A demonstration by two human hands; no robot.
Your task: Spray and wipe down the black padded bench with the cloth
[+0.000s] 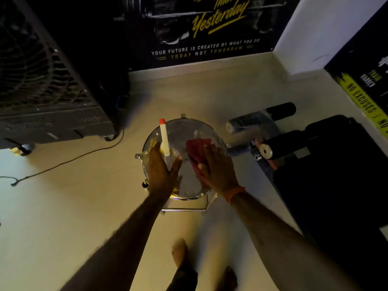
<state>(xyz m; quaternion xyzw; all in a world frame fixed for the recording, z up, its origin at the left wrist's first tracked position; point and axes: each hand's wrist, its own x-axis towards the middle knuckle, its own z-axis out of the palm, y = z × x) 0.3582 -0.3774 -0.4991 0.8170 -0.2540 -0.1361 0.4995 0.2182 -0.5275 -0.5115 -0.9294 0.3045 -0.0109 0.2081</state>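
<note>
While left hand (161, 169) fingers splay beside bottle (164, 137) | right hand (218, 166) flat on cloth (196, 149)

A red crumpled cloth (196, 151) and a white spray bottle with an orange-red cap (163, 137) sit on a shiny silver round metal stool (190, 181). The padded bench (327, 185) is black; the floor (63, 206) is pale beige. An orange thread band (236, 193) circles one wrist.

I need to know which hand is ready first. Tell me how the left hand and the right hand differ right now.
The left hand is spread open around the spray bottle, not yet closed on it; the right hand lies flat, pressing on the red cloth. The right wrist wears an orange band; the left is bare. Both are over the round metal stool, not the black padded bench.
</note>
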